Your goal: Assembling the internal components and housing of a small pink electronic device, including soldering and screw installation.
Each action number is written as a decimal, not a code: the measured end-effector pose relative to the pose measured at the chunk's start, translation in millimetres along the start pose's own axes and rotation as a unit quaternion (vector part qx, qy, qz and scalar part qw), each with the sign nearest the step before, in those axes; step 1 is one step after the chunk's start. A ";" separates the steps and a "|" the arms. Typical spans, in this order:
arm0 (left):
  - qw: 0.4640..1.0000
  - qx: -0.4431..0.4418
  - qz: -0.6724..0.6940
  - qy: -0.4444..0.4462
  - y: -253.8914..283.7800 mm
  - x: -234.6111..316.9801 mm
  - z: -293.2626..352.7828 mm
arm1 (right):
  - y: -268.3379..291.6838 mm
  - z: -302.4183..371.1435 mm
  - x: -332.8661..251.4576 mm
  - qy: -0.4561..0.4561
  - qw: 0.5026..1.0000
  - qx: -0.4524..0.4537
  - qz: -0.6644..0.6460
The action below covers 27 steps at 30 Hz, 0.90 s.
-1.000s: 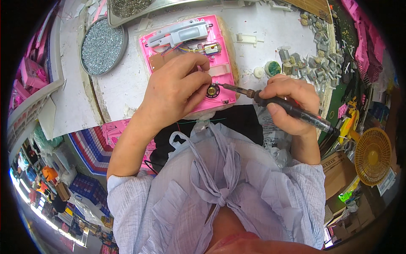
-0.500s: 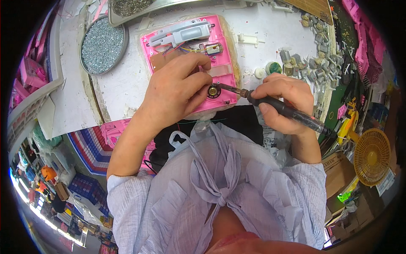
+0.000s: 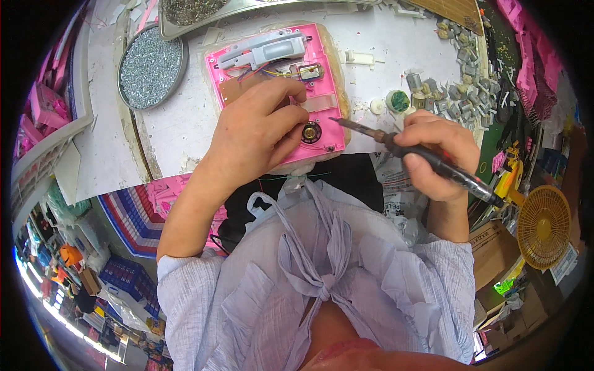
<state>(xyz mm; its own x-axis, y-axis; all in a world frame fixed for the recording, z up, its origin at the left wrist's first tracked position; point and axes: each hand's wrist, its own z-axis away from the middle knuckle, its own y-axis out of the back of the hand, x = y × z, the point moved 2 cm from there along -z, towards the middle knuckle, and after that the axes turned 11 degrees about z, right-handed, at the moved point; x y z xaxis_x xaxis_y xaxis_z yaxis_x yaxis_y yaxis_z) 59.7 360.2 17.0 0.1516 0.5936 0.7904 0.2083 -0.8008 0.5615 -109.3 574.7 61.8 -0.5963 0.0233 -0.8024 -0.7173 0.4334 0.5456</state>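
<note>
The pink casing (image 3: 326, 115) lies beneath the left hand (image 3: 260, 127), fingertips bunched; whether they pinch anything, I cannot tell. The right hand (image 3: 440, 148) clasps a soldering iron (image 3: 458, 175). Left of that grip, beside the left fingertips, sits the round black speaker (image 3: 311, 132).

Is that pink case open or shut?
Open: the case lies with its inside facing up, showing wires and a round black part, with no cover over them.
</note>
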 end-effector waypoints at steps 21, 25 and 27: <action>1.000 0.017 -0.016 -0.011 -7.0 8.5 -3.8 | 220.9 168.8 72.7 -0.204 0.722 0.653 0.106; 0.999 0.036 -0.024 -0.024 -3.8 1.5 4.1 | 248.7 152.5 122.7 -0.319 0.752 0.563 0.128; 0.998 0.031 -0.016 -0.055 0.3 1.4 1.7 | 252.0 163.6 148.6 -0.365 0.761 0.532 -0.066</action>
<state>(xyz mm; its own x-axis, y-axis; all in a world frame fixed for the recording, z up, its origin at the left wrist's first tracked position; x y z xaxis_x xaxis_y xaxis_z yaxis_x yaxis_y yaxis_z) 61.7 360.9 17.8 0.2489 0.6265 0.7386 0.2731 -0.7771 0.5671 -319.7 834.7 40.5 0.0937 0.2437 -0.9653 0.1754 0.9504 0.2569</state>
